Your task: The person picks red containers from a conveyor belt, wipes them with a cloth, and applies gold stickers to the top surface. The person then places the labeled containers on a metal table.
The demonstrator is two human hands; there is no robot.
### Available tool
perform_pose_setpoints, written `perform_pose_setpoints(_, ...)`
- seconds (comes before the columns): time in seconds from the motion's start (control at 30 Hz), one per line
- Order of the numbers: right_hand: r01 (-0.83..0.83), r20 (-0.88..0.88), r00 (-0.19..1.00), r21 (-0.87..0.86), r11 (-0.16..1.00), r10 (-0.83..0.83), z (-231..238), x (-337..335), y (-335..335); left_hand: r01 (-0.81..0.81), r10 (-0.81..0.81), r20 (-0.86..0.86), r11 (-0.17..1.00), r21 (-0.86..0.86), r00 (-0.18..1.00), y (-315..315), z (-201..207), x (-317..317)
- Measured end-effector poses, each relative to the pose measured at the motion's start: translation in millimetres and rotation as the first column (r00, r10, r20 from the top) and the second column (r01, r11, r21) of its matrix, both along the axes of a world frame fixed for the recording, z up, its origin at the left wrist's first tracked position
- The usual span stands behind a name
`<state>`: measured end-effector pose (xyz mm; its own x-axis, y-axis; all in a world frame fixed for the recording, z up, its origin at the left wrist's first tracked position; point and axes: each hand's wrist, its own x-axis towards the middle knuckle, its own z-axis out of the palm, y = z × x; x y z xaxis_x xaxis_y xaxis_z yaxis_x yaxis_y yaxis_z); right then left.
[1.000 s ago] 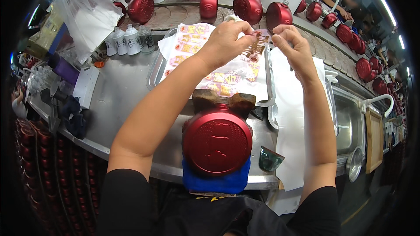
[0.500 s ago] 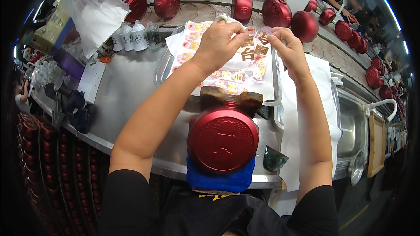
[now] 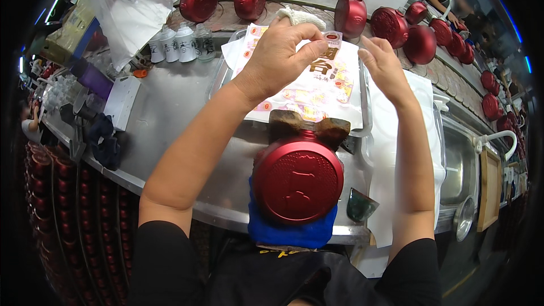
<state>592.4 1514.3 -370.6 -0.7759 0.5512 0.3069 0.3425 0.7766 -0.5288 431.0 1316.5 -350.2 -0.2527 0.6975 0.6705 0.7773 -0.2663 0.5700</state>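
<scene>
My left hand point(image 3: 280, 59) is closed, thumb and forefinger pinching the edge of a clear decal point(image 3: 323, 67) with dark gold characters and a small red seal, above the decal sheet. My right hand point(image 3: 386, 68) is beside the decal's right side, its thumb and forefinger apart and nothing visible between them. Below both hands lies a white sheet of pink and yellow decals point(image 3: 300, 107) in a metal tray point(image 3: 365, 119). Nearest me, a round, flat red bottle point(image 3: 298, 181) with embossed relief rests on a blue cloth point(image 3: 292, 232), its neck between brown blocks point(image 3: 286, 123).
A crumpled white cloth point(image 3: 303, 17) is just beyond my left hand. A dark green shard-like piece point(image 3: 361, 206) sits right of the bottle. White paper point(image 3: 385, 204) lies under my right forearm. Several red bottles point(image 3: 391, 25) stand on the far conveyor; small white bottles point(image 3: 186, 42) stand left.
My right hand has come off the decal and moved slightly right. The decal, bent between both hands before, now looks flatter. The whole view has shifted a little.
</scene>
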Motion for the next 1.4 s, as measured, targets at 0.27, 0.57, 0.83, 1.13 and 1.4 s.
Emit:
perform_pose_setpoints(0.27, -0.494, -0.425, 0.805, -0.097, 0.864, 0.413, 38.5, 60.7, -28.7, 0.089, -0.107, -0.232, 0.992, -0.086, 0.967, 5.1, 25.3, 50.3)
perform_pose_setpoints(0.57, 0.262, 0.141, 0.947, 0.178, 0.949, -0.288, -119.3, 169.5, 74.6, -0.051, 0.070, 0.212, 0.994, -0.092, 0.975, -118.5, -27.6, 104.5)
perform_pose_setpoints(0.83, 0.084, -0.052, 0.996, 0.098, 0.992, -0.079, -40.3, 166.0, 11.6, 0.133, 0.042, 0.851, 0.983, -0.130, 0.523, -152.1, -78.8, 126.0)
perform_pose_setpoints(1.13, -0.447, -0.347, 0.887, -0.475, 0.758, 0.305, 75.8, 142.9, -153.6, 0.243, -0.024, 0.870, 0.964, -0.111, 0.493, -151.2, -81.1, 117.0)
perform_pose_setpoints(1.4, -0.291, -0.229, 0.930, 0.014, 0.957, 0.287, -6.3, 87.6, -181.3, -0.164, 0.232, 0.261, 0.952, -0.259, 0.937, -162.0, -73.0, 137.1)
